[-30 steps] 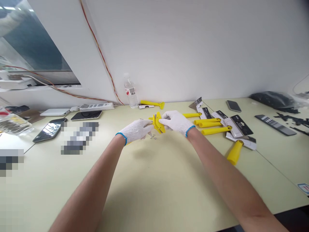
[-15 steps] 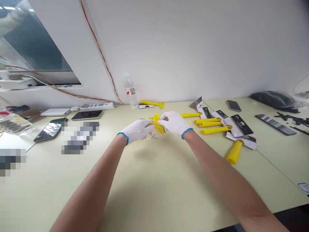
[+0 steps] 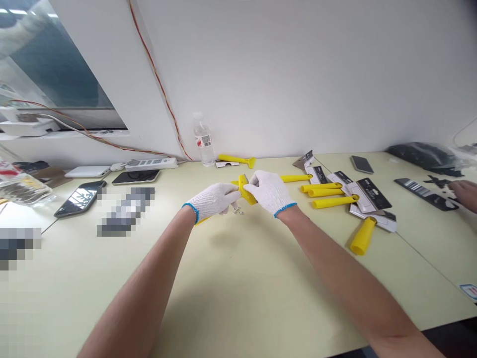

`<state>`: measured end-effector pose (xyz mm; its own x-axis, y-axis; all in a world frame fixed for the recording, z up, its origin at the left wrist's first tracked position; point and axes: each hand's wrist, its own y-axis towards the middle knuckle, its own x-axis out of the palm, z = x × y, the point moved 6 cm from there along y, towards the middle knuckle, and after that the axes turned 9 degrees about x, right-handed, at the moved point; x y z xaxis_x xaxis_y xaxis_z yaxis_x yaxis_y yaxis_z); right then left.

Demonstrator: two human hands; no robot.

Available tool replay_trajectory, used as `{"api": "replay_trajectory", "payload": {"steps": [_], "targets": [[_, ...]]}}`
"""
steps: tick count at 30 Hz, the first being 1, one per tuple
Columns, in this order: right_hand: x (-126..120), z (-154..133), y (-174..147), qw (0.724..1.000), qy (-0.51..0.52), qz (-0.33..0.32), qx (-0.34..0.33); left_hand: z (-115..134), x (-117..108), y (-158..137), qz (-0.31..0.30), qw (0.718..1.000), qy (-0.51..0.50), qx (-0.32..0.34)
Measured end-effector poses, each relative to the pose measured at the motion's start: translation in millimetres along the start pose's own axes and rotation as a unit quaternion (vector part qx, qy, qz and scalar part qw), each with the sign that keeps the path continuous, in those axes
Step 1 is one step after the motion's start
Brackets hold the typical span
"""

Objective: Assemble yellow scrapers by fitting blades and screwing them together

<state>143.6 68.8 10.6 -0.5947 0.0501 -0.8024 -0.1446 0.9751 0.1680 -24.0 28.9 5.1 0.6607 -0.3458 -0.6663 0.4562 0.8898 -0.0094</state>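
My left hand (image 3: 213, 200), in a white knit glove with a blue cuff, is closed round a yellow scraper (image 3: 246, 195). The scraper's head shows between my two hands, and a bit of its handle sticks out below my left wrist. My right hand (image 3: 269, 191), gloved the same way, has thumb and fingers pinched together against the right side of the scraper head. Whatever is between those fingertips is hidden. Several small shiny metal screws (image 3: 238, 211) lie on the table just beneath the scraper.
Several yellow handles (image 3: 335, 201) and carded blade packs (image 3: 369, 193) lie to the right. Against the wall are a water bottle (image 3: 203, 141), another yellow scraper (image 3: 238, 159) and a power strip (image 3: 152, 164). Phones (image 3: 81, 198) lie left. Another person's hand (image 3: 465, 194) is at far right.
My right hand has shifted and turned slightly at the scraper head, which has tilted a little. Another person's hand has come in at the right edge, by the black parts.
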Motion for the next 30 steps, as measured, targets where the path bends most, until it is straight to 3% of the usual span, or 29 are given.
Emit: {"api": "replay_trajectory", "payload": {"steps": [5, 12, 23, 30], "targets": [[-9, 3, 2, 0.998, -0.033, 0.029, 0.043, 1, -3, -1, 0.004, 1.000, -0.001, 0.004], [-10, 0, -7, 0.990, 0.005, -0.125, 0.060, 4, -6, -3, -0.005, 1.000, 0.006, 0.011], [-15, 6, 3, 0.995, 0.056, -0.068, 0.047, 12, -7, -4, 0.013, 1.000, 0.009, 0.020], [-14, -1, 2, 0.995, 0.056, -0.077, 0.043, 7, -6, 7, 0.062, 0.994, 0.095, 0.004]]}}
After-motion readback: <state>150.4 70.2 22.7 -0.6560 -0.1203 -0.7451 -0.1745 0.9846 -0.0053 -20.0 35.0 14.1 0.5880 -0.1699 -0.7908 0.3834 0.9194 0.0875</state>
